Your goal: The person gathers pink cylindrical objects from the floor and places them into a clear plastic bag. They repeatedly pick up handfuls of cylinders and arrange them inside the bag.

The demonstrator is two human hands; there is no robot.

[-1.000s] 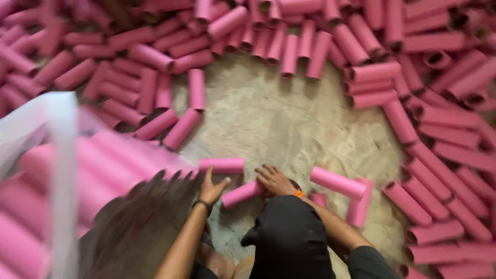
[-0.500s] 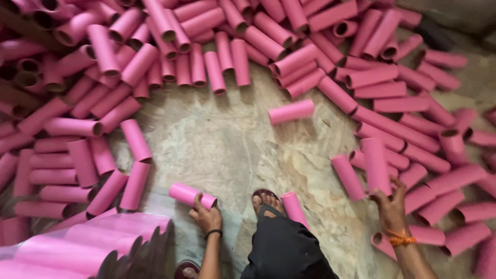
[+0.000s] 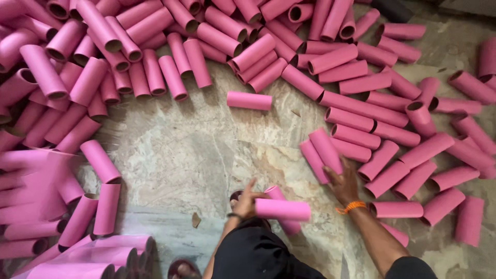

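Observation:
Pink cardboard tubes lie all round a patch of stone floor [image 3: 196,150]. My left hand [image 3: 246,200] grips the end of one pink tube [image 3: 284,210], held level just above my dark-clad knee [image 3: 258,253]. A second tube [image 3: 289,226] lies under it. My right hand [image 3: 343,182], with an orange band on the wrist, closes over the near end of a slanted pink tube [image 3: 326,149] that lies beside another [image 3: 313,160]. One lone tube [image 3: 249,100] lies apart near the far heap.
A thick heap of pink tubes [image 3: 155,46] rings the floor at the back, left and right. A clear plastic bag [image 3: 77,257] filled with tubes lies at the lower left. My sandalled foot [image 3: 181,268] shows at the bottom edge.
The view has swung left. My left hand has carried its tube toward the middle. My right hand has come in from the far right onto the slanted tubes.

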